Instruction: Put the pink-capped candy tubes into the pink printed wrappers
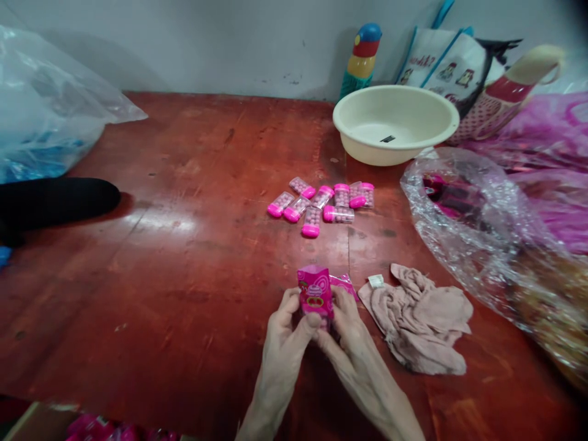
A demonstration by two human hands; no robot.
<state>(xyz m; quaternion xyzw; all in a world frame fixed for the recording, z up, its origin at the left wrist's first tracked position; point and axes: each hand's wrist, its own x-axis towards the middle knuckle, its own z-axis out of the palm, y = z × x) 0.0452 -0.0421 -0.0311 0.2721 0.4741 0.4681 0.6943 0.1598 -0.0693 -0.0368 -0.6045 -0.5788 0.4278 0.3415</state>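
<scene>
"Head view, hands: how many, holding what?"

"Two. Left hand (285, 346) and right hand (351, 346), the fingers (288, 304) of both curled closed around one pink printed packet (315, 291), pink beads (324, 323) visible at its lower end; position, near middle, over the worktop (206, 257)."

"Loose containers?"

"Nine clear containers (342, 195) with pink caps (310, 231), lying in one group on the far side of the packet."

"Remaining items, right side?"

"One pink wrapper (345, 285), just beyond the right hand. One crumpled cloth (422, 318), one white tag (375, 281). One clear plastic bag (441, 220). Far right: one cream basin (383, 156), one blue-topped bottle (362, 61) behind it."
</scene>
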